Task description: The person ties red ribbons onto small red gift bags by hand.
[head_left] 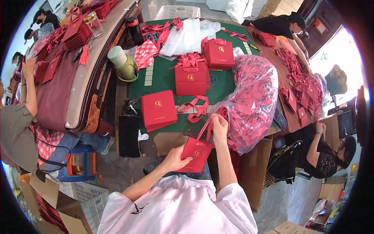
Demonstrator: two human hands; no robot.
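My left hand (174,159) grips the lower left side of a small red paper gift bag (198,153) with gold print, thumb across its front. Above the bag's top edge, my right hand (219,126) pinches the red ribbon handle (203,130) and pulls it up taut. Just beyond lie loose red ribbons (193,108) on the green table (218,87). To their left is a stack of flat red bags (159,110) without visible handles. A large clear plastic bag stuffed with red ribbons (255,97) bulges beside my right hand.
Farther back stand red bags with ribbon handles (191,80) and another stack (219,54). A green jug (126,68) and a dark bottle (134,31) stand at the left edge. Cardboard boxes (253,167) flank me. Other people work at side tables.
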